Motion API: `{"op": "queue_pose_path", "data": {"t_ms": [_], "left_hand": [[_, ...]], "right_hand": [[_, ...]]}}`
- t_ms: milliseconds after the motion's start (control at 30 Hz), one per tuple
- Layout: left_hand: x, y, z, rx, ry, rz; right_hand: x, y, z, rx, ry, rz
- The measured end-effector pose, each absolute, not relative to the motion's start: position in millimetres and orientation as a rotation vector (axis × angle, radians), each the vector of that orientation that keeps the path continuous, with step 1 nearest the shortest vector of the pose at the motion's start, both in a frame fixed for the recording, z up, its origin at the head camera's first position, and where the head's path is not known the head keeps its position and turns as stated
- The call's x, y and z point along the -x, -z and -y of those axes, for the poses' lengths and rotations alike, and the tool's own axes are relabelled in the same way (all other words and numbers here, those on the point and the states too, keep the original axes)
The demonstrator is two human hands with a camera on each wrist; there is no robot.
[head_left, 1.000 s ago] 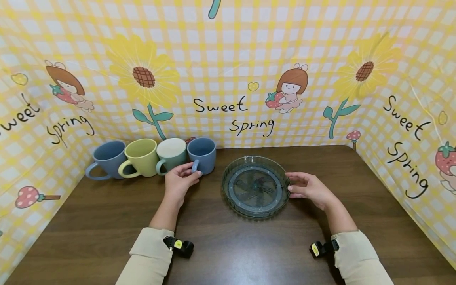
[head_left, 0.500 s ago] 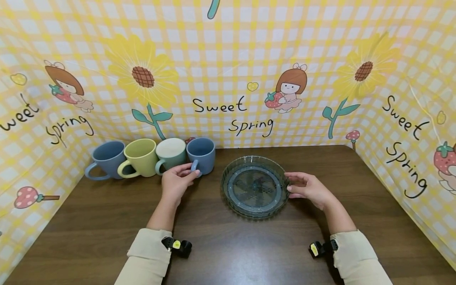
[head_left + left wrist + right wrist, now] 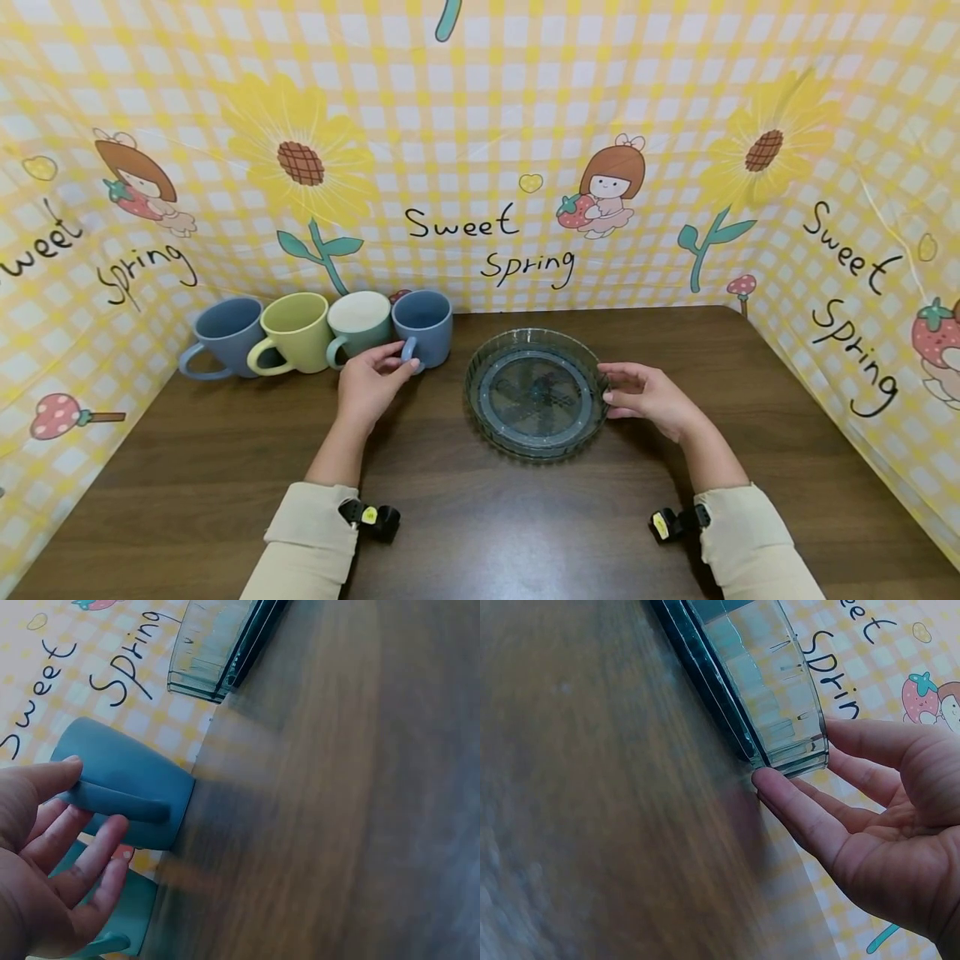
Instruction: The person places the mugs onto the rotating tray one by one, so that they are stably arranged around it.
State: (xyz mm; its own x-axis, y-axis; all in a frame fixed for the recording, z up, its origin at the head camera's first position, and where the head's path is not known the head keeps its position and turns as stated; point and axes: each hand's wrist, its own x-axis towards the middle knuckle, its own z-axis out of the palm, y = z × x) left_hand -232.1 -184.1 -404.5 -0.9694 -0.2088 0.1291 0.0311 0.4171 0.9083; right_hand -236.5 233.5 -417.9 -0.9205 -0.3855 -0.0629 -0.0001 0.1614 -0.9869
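Observation:
A blue mug (image 3: 426,325) stands rightmost in a row of mugs at the back left of the table. My left hand (image 3: 405,357) reaches to its handle. In the left wrist view the thumb lies on top of the handle of the blue mug (image 3: 127,772) and straight fingers (image 3: 101,844) touch it from below, loosely. A round clear glass dish (image 3: 536,334) sits mid-table. My right hand (image 3: 611,389) rests at its right rim. In the right wrist view its straight fingers (image 3: 795,806) touch the ribbed wall of the dish (image 3: 772,697), thumb above.
Left of the blue mug stand a teal mug (image 3: 360,323), a yellow-green mug (image 3: 296,332) and a grey-blue mug (image 3: 225,333), touching in a row. A yellow chequered backdrop (image 3: 480,167) walls the brown table (image 3: 480,517) on three sides.
My left hand has drawn back slightly to the left from the blue mug's handle. The mug, the dish and my right hand have stayed in place.

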Motion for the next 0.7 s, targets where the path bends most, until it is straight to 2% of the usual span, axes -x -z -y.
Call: {"op": "queue_pose_path", "data": {"t_ms": [700], "left_hand": [[234.1,411.0,176.5,-0.207,2.291,2.100]], "right_hand": [[236.6,417.6,-234.1,0.387,1.805,-2.140]]}}
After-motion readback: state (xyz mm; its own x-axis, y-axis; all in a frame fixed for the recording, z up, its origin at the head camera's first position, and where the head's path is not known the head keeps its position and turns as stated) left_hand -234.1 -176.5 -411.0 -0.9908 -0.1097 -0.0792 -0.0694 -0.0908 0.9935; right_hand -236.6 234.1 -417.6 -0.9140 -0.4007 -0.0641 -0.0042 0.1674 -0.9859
